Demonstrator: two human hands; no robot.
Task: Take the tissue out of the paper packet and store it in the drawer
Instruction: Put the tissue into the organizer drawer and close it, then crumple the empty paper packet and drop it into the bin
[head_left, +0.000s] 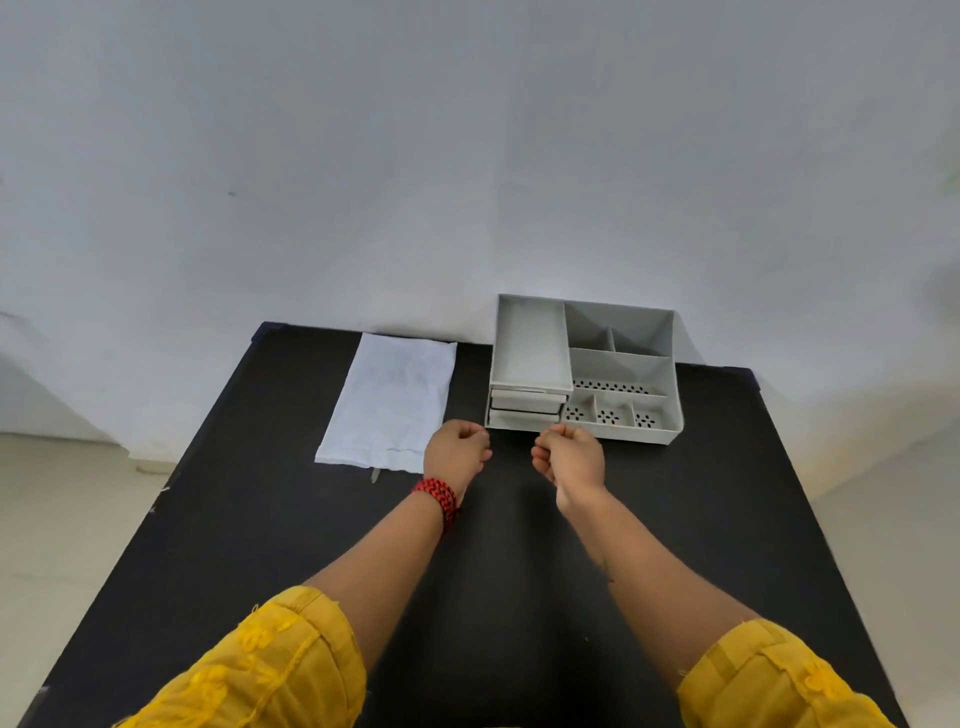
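Note:
A white paper packet (389, 402) lies flat on the black table (260, 519), left of centre, its open end toward me. A grey plastic organiser (618, 364) stands to its right against the wall, with two small shut drawers (525, 408) stacked at its front left. My left hand (457, 454), with a red and black bracelet at the wrist, hovers curled into a loose fist just in front of the drawers. My right hand (569, 457) is also curled shut, a little to the right, at the organiser's front edge. Neither hand holds anything. No tissue is visible.
The organiser has several open compartments, some with perforated floors (610, 387). A white wall (467, 156) rises right behind the table. A pale floor (62, 519) shows on both sides. Yellow sleeves (260, 665) cover my upper arms.

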